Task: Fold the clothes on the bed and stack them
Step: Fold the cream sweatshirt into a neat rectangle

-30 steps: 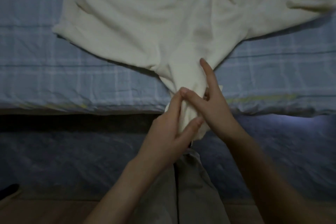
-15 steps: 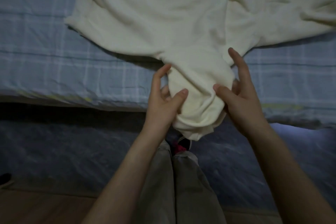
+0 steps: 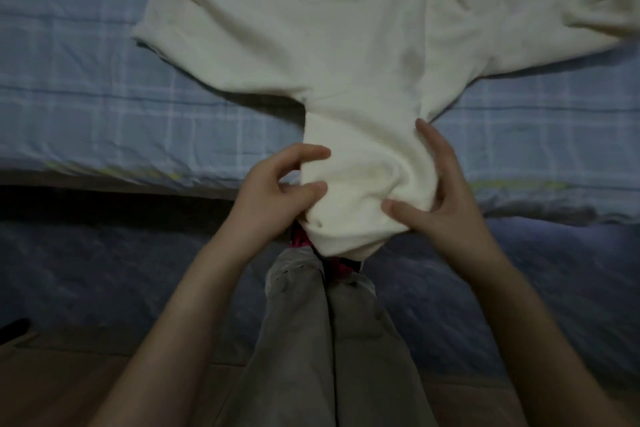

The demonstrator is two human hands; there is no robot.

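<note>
Both hands hold the sleeve [image 3: 360, 184] of a cream top [image 3: 311, 28]. The left hand [image 3: 273, 194] pinches its left edge between thumb and curled fingers, and the right hand [image 3: 446, 198] wraps the other side, thumb pressed on the front. To do this well, pull the sleeve flat and smooth, then lay it across the body before folding. The top lies spread on the bed [image 3: 104, 97], though in this dim light I cannot tell whether front or back faces up. Its cloth looks thick, soft and creased at the right, and the sleeve end hangs past the bed's edge.
</note>
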